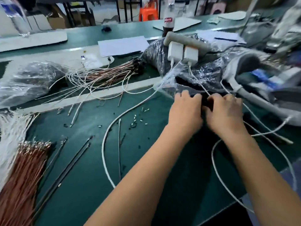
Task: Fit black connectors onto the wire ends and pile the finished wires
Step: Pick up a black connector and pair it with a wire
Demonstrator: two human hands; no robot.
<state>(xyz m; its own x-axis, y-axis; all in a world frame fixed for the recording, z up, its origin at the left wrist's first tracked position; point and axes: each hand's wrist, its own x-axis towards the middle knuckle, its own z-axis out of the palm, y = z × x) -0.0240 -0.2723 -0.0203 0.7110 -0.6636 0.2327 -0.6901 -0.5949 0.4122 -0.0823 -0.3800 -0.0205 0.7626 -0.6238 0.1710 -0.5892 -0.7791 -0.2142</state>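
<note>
Both hands meet knuckle to knuckle over a dark mass at the mouth of a clear plastic bag. The left hand and the right hand have curled fingers with the tips turned down and away from the camera; whether they pinch a connector, a wire, or nothing cannot be determined. The dark material between and just beyond the hands is probably the supply of black connectors.

Judged step: picking up or seating a connector. The next move calls for one wire end aligned with one connector, then a straight push.

The finished wires, with dark ends, lie in a fan well to the left of the grip and farther from the person. A bundle of copper-coloured wires lies far left and nearer the person.

Motion blur softens the whole right side. White cables cross under both forearms, and their ends are partly cut off.
</note>
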